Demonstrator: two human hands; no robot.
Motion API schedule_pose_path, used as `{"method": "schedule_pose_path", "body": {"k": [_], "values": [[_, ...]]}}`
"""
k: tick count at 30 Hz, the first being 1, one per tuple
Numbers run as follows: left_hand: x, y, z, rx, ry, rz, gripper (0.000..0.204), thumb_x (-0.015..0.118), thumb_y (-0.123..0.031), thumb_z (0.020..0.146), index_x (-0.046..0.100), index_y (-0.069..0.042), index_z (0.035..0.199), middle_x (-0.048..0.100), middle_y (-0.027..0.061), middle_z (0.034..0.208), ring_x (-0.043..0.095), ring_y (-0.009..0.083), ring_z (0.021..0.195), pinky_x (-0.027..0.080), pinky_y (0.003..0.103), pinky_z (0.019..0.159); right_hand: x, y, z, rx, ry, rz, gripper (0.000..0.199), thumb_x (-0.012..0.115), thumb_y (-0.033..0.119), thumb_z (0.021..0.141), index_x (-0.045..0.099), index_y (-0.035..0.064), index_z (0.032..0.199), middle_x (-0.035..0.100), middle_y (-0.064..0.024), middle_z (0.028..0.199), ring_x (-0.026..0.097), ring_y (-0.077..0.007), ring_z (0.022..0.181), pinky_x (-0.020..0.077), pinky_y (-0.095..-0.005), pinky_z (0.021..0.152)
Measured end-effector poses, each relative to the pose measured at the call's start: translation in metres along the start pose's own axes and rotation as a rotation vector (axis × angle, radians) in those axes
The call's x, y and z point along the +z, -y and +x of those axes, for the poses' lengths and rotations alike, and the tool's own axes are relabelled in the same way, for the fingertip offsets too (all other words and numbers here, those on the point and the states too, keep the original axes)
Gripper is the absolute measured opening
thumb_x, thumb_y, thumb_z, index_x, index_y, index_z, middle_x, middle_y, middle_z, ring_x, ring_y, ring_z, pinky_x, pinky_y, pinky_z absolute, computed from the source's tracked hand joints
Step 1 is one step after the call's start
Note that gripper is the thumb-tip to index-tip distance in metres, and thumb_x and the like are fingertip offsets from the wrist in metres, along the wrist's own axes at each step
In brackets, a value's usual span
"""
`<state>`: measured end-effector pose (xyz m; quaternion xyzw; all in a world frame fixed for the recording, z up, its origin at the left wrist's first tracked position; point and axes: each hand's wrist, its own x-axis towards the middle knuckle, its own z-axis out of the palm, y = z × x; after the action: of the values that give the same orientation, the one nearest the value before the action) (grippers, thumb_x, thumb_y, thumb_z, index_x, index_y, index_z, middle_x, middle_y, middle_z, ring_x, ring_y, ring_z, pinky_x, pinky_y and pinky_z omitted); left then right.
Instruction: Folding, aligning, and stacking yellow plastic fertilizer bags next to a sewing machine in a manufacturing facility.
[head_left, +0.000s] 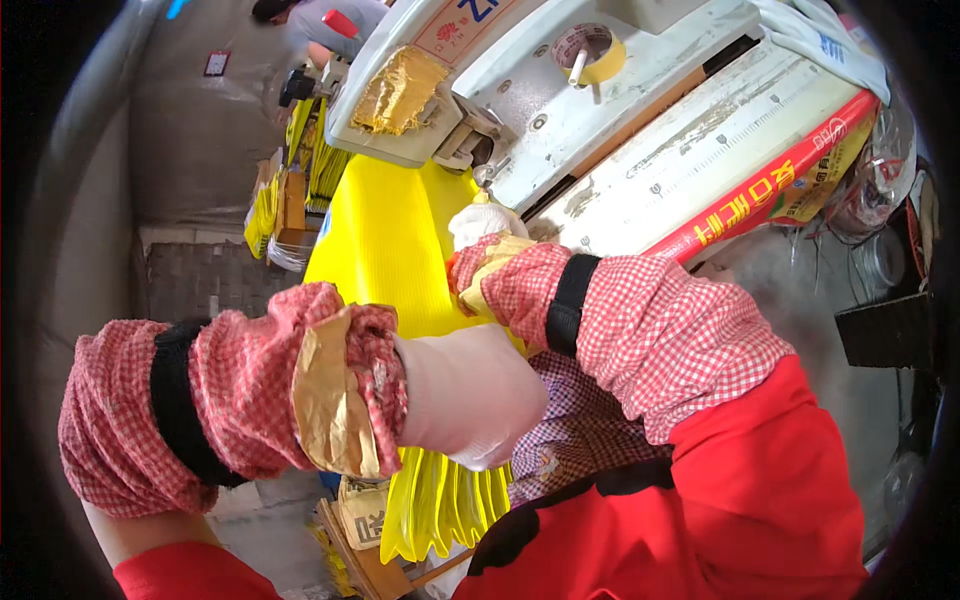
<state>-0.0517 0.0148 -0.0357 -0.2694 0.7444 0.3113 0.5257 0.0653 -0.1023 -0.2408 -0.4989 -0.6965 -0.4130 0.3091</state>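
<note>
My left hand [470, 395], in a white glove with a red checked sleeve cover, rests on the near part of a long yellow ribbed sheet [385, 245]. Its fingers curl over the sheet's near edge, where a stack of yellow sheets [435, 505] hangs down. My right hand [482, 226], also gloved in white, presses on the yellow sheet close under the head of a white sewing machine [560, 100]. Whether either hand pinches the sheet is hidden by the gloves and sleeves.
A roll of yellow tape [588, 52] sits on a peg on top of the machine. A red printed strip [770, 195] runs along the machine's right side. More yellow sheets [318, 160] are piled beyond the machine, near another person [320, 20]. Clear plastic containers [870, 190] stand at right.
</note>
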Motion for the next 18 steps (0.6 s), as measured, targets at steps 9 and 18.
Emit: {"method": "schedule_pose_path", "body": {"k": [9,18], "values": [[-0.006,0.015,-0.007,-0.159,-0.088,-0.132,0.022,0.062,-0.018,0.071,0.058,-0.006,0.089,0.061,0.0163,0.076,0.061,0.035,0.073,0.049,0.043,0.067,0.085,-0.03,-0.074,0.526,-1.646,0.375,0.028,0.05,0.023,0.087,0.059,-0.0024,0.093,0.058,-0.0061,0.072,0.058,-0.0161,0.062,0.0477,-0.0287,0.057],[-0.031,0.116,-0.084,-0.185,-0.529,0.595,0.033,0.07,-0.039,0.064,0.063,-0.007,0.066,0.057,0.0118,0.064,0.058,0.0295,0.08,0.049,0.038,0.068,0.067,0.059,-0.016,1.279,-0.977,0.265,0.022,0.061,0.021,0.076,0.063,0.0009,0.085,0.061,-0.0104,0.075,0.061,-0.0228,0.068,0.0495,-0.0339,0.061]]}}
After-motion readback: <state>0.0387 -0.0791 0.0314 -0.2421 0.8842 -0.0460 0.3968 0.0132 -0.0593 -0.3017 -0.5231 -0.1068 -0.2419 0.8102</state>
